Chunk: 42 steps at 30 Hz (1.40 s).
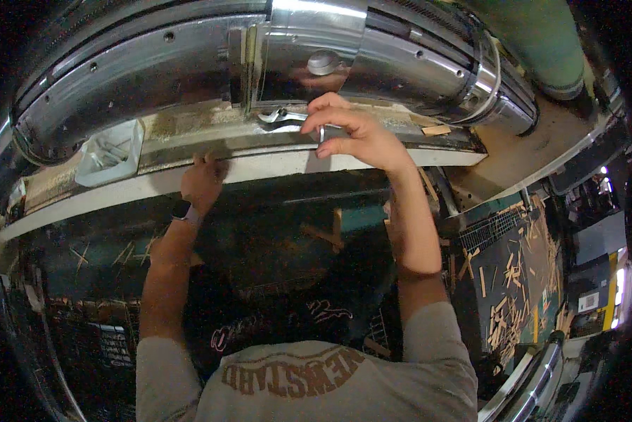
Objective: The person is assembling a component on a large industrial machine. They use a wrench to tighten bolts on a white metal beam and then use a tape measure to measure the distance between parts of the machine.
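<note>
My right hand (354,133) is above the ledge, thumb and fingers curled round a short, thin, shiny metal rod (321,133). What the rod belongs to is mostly hidden by the fingers. An open-ended metal wrench (282,117) lies on the ledge (189,133) and reaches toward those fingertips; I cannot tell whether they touch it. My left hand (203,181), a dark watch on its wrist, rests on the ledge's pale front edge with its fingers stretched forward and nothing visible in them. Behind both hands runs a large polished metal cylinder (154,77).
A whitish plastic tub (112,156) with metal parts sits left on the ledge. Wood scraps (435,130) lie at its right end. Many wooden strips (509,281) litter the floor at right. A thick green pipe (541,49) hangs at the upper right.
</note>
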Each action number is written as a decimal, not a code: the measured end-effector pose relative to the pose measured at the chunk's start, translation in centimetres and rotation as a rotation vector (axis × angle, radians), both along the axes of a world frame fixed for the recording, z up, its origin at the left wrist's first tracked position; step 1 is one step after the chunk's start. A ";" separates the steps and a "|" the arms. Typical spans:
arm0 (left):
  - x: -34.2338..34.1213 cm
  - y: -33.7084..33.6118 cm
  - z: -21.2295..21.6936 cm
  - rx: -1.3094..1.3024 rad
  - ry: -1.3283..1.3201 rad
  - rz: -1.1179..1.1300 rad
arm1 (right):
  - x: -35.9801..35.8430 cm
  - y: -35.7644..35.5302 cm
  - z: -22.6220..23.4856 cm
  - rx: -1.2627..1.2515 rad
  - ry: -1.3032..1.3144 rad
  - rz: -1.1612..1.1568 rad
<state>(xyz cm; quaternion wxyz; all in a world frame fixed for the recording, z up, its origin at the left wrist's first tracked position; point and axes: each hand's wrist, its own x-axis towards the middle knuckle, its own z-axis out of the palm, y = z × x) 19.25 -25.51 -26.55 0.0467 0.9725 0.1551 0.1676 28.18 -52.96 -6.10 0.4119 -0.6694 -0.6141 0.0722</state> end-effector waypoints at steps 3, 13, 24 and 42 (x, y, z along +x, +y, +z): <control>0.3 0.2 -1.0 0.023 -0.072 -0.010 | 0.0 0.6 -0.1 0.037 -0.185 -0.106; 0.7 -0.4 0.2 -0.027 -0.058 0.018 | -2.3 3.7 -7.2 0.798 -0.162 -0.858; -0.3 0.8 -1.2 0.103 -0.187 -0.057 | -3.0 -0.1 1.0 -0.151 -0.746 -0.881; -0.2 0.6 0.5 -0.065 -0.051 -0.041 | -3.3 -0.8 1.2 -0.012 0.267 -0.667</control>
